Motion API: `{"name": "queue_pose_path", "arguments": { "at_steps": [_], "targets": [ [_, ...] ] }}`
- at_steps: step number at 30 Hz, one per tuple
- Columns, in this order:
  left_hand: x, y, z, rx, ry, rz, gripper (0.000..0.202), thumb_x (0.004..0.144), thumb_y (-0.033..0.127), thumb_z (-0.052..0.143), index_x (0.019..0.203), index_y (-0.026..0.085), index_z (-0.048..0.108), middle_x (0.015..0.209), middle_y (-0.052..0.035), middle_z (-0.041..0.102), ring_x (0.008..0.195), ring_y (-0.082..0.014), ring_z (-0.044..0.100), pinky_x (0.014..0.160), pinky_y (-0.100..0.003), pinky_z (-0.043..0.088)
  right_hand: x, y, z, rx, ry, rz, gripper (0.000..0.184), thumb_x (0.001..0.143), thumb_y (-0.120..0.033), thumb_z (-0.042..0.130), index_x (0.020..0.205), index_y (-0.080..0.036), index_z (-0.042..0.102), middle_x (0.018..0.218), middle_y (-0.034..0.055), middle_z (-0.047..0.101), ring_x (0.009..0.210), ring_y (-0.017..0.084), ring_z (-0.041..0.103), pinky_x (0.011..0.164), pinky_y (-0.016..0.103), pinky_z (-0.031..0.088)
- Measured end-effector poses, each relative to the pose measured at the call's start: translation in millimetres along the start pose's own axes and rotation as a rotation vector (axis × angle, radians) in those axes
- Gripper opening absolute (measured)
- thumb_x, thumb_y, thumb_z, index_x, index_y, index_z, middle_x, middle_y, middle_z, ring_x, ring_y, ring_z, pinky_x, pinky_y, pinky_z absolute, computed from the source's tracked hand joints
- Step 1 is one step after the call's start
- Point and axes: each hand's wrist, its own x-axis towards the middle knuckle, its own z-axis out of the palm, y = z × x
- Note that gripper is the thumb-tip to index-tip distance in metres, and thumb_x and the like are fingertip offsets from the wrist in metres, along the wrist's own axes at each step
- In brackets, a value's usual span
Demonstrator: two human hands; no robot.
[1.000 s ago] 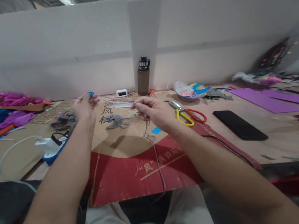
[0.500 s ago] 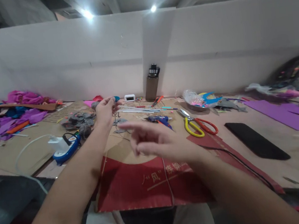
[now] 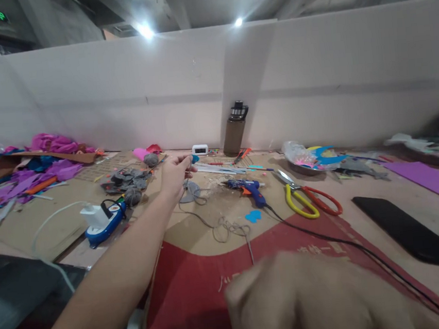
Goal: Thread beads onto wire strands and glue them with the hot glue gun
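My left hand [image 3: 176,178] reaches out over the cardboard, closed in a pinch on a small teal-blue piece [image 3: 195,158] whose kind I cannot make out. Below it lie a small grey piece [image 3: 191,192] and a loose length of grey yarn [image 3: 225,228]. Close to the camera, my right hand [image 3: 306,298] is smeared by motion over the red part of the cardboard [image 3: 189,291], its fingers bent and their grip unclear. A blue glue gun [image 3: 251,188] rests between the hands and the wall, with blue cut-out scraps [image 3: 253,216] in front of it.
Yellow-and-red-handled scissors [image 3: 304,197] and a black phone [image 3: 408,229] lie to the right. A dark bottle [image 3: 235,129] and a small white clock [image 3: 200,150] stand by the wall. At left are a blue power strip [image 3: 107,227] and grey yarn scraps [image 3: 128,181].
My right hand has dropped from mid-table toward the camera, uncovering the glue gun, blue scraps and yarn. My left hand still pinches the teal-blue piece. The view has shifted slightly.
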Motion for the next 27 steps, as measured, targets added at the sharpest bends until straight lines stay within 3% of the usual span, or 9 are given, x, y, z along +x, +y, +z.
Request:
{"name": "queue_pose_path", "arguments": {
  "at_steps": [4,6,8,10,12,16,19,24,27],
  "targets": [
    [-3,-4,4.4,0.006,-0.037,-0.01,0.017,0.068,0.028,0.068,0.076,0.014,0.061,0.066,-0.0009,0.061,0.051,-0.0072,0.055,0.043,-0.017,0.037,-1,8,-18,-0.179,0.528,0.08,0.013,0.08,-0.034,0.062,0.081,-0.026,0.072,0.07,0.0019,0.065,0.065,0.011,0.057,0.061,0.023,0.045],
    [-3,-7,5.4,-0.004,-0.057,0.005,0.017,0.068,0.028,0.068,0.076,0.014,0.061,0.068,-0.0012,0.062,0.054,-0.0077,0.057,0.047,-0.018,0.039,-3,21,-33,-0.379,0.778,0.225,0.011,0.076,-0.033,0.066,0.076,-0.024,0.071,0.069,0.0016,0.063,0.064,0.012,0.055,0.06,0.025,0.043],
    [-2,-8,5.8,-0.023,-0.065,0.007,0.017,0.068,0.028,0.068,0.075,0.014,0.061,0.07,-0.0014,0.062,0.057,-0.0085,0.059,0.05,-0.019,0.042,-8,37,-51,-0.574,0.93,0.433,0.021,0.077,-0.041,0.064,0.075,-0.021,0.069,0.066,0.0017,0.061,0.06,0.013,0.053,0.056,0.026,0.04],
    [-2,-8,5.8,-0.035,-0.058,-0.002,0.017,0.068,0.028,0.068,0.074,0.014,0.061,0.071,-0.0017,0.062,0.059,-0.0089,0.06,0.051,-0.019,0.042,-18,54,-69,-0.747,0.952,0.687,0.037,0.083,-0.05,0.05,0.072,-0.018,0.066,0.061,0.0027,0.059,0.055,0.014,0.052,0.054,0.027,0.037],
    [-1,-6,5.5,-0.028,-0.043,-0.003,0.017,0.068,0.028,0.068,0.075,0.014,0.061,0.068,-0.0014,0.061,0.057,-0.0086,0.059,0.048,-0.018,0.039,-30,69,-84,-0.954,0.852,0.936,0.046,0.088,-0.051,0.039,0.071,-0.017,0.066,0.065,0.0067,0.062,0.06,0.016,0.055,0.058,0.028,0.038],
    [0,-4,4.8,0.016,-0.023,0.03,0.016,0.068,0.028,0.067,0.075,0.015,0.062,0.058,0.0002,0.057,0.047,-0.007,0.052,0.038,-0.018,0.026,-53,97,-96,-1.108,0.601,1.394,0.046,0.081,-0.053,0.049,0.084,-0.011,0.068,0.088,0.0185,0.066,0.082,0.025,0.061,0.071,0.033,0.042],
    [-2,-3,5.7,0.041,-0.016,0.023,0.015,0.07,0.029,0.066,0.075,0.016,0.062,0.049,0.0022,0.052,0.04,-0.0057,0.043,0.037,-0.019,0.018,-60,115,-93,-1.106,0.492,1.429,0.045,0.078,-0.049,0.054,0.093,-0.01,0.068,0.097,0.02,0.066,0.089,0.027,0.062,0.076,0.033,0.043],
    [-10,-2,11.6,0.091,-0.048,0.014,0.012,0.072,0.028,0.063,0.074,0.016,0.063,0.046,0.0027,0.05,0.038,-0.0059,0.038,0.038,-0.021,0.017,-61,130,-89,-1.077,0.737,1.41,0.027,0.073,-0.027,0.057,0.091,-0.009,0.067,0.094,0.0198,0.067,0.079,0.023,0.063,0.065,0.028,0.044],
    [-12,-2,13.3,0.111,-0.05,0.018,0.01,0.071,0.026,0.064,0.072,0.016,0.062,0.048,0.002,0.051,0.04,-0.0067,0.041,0.039,-0.021,0.019,-61,130,-93,-0.937,0.823,1.382,0.029,0.07,-0.027,0.059,0.092,-0.01,0.066,0.092,0.0181,0.067,0.077,0.023,0.063,0.061,0.028,0.044]
  ]
}}
